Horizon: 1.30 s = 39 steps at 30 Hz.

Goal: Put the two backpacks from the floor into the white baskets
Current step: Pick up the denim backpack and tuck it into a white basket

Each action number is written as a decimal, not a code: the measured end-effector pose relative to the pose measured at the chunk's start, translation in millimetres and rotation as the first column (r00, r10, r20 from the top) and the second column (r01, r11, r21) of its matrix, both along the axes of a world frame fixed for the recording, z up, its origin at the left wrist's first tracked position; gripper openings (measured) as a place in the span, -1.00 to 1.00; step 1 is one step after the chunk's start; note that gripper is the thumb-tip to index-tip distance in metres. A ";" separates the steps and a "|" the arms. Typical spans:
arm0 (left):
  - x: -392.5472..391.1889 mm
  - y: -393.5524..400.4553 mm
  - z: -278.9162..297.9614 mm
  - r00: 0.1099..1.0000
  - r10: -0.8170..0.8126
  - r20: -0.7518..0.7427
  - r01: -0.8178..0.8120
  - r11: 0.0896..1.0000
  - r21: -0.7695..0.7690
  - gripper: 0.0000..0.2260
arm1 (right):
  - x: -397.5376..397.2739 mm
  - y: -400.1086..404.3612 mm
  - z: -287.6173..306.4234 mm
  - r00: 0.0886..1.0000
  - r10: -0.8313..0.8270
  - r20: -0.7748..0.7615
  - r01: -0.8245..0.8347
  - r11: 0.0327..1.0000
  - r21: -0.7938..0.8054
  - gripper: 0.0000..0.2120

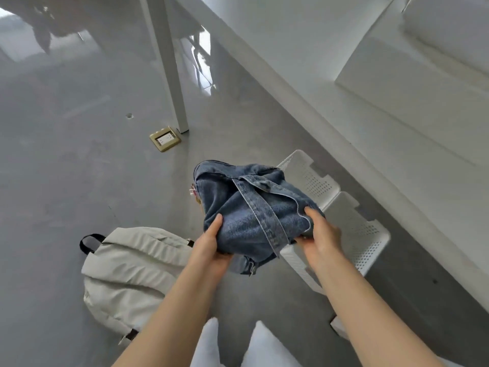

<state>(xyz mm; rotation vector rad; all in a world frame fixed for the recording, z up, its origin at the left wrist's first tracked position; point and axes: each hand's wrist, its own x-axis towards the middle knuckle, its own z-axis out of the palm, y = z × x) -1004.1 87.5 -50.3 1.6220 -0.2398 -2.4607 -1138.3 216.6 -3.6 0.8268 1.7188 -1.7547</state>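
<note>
Glossy grey concrete floor (66, 168), indoor room, white furniture along the right. Far left: open floor, nothing in the way. A brass floor socket plate (165, 139) sits just beside the white table leg (172, 75), both well clear of the work.

Low left: the pale beige fabric backpack with black top loop (132, 271) lies flat on the floor, untouched, near the person's left forearm. Not yet binned.

Centre: the blue denim backpack (251, 207) is off the floor, bunched up, held between both hands. The left hand (211, 247) grips its lower left side, thumb on top. The right hand (321, 234) grips the lower right edge, fingers curled under the cloth. One denim strap runs diagonally across the bag; a buckle end hangs down below it.

Right: two white perforated plastic baskets (367, 234) stand side by side on the floor, just beside the long white bench edge (344, 144). The bag hovers partly over the nearer basket and hides part of both.

Likely step: lowering the denim bag into a basket. Best to keep it compact, tuck in the loose strap so it doesn't drape over the rim, and drop it straight down. Room is tight on the right, by the bench; open on the left. White-socked feet (211, 345) at the bottom, close to the basket corner.
</note>
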 end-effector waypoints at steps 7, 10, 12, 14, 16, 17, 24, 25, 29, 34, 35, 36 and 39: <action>-54.7 -3.4 -26.7 0.936 -0.040 -0.350 0.041 0.999 -0.004 -0.66 | -58.2 -9.1 -55.1 0.996 -0.066 0.059 0.079 0.961 -0.265 -0.61; -91.8 -3.1 -28.6 0.892 -0.074 -0.446 0.067 0.997 -0.030 -0.65 | -87.4 -5.9 -55.6 0.998 -0.066 0.009 0.065 0.930 -0.362 -0.66; -117.3 0.8 -35.1 0.867 -0.110 -0.487 0.100 0.994 -0.045 -0.63 | -107.8 3.5 -62.3 0.993 -0.099 -0.058 0.067 0.912 -0.405 -0.68; -136.7 2.1 -48.1 0.870 -0.136 -0.473 0.119 0.991 -0.065 -0.61 | -124.8 9.7 -68.4 0.986 -0.123 -0.109 0.067 0.907 -0.415 -0.68; -153.3 8.2 -69.3 0.870 -0.180 -0.459 0.168 0.983 -0.068 -0.54 | -141.5 20.1 -88.0 0.975 -0.169 -0.147 0.094 0.905 -0.414 -0.65; -160.4 11.8 -82.6 0.875 -0.198 -0.442 0.187 0.980 -0.069 -0.51 | -150.1 24.2 -102.2 0.970 -0.187 -0.156 0.107 0.902 -0.418 -0.62; -179.5 31.9 -191.9 0.941 -0.244 -0.235 0.184 0.950 -0.251 -0.65 | -197.2 56.5 -239.1 0.967 -0.212 -0.144 0.166 0.946 -0.278 -0.32; -177.7 33.5 -202.9 0.944 -0.252 -0.212 0.189 0.942 -0.279 -0.66 | -195.1 56.8 -245.9 0.969 -0.191 -0.156 0.143 0.951 -0.273 -0.36; -171.3 37.5 -223.9 0.942 -0.296 -0.157 0.224 0.905 -0.363 -0.74 | -175.1 56.3 -242.6 0.965 -0.048 -0.259 0.030 0.997 -0.071 -0.90; -168.9 35.2 -219.8 0.909 -0.364 -0.204 0.259 0.876 -0.407 -0.86 | -180.3 72.0 -240.6 0.855 0.439 -0.274 -0.227 0.794 0.563 -0.80; -168.4 34.6 -219.2 0.898 -0.380 -0.223 0.267 0.872 -0.410 -0.89 | -180.6 70.7 -235.1 0.809 0.562 -0.170 -0.294 0.639 0.710 -0.76; -167.6 35.0 -219.2 0.887 -0.396 -0.239 0.276 0.867 -0.415 -0.89 | -180.1 66.5 -226.0 0.751 0.659 -0.036 -0.355 0.449 0.820 -0.68; -171.3 38.2 -218.4 0.837 -0.460 -0.295 0.299 0.837 -0.459 -0.84 | -189.0 44.2 -203.8 0.639 0.769 -0.011 -0.260 0.229 0.938 -0.50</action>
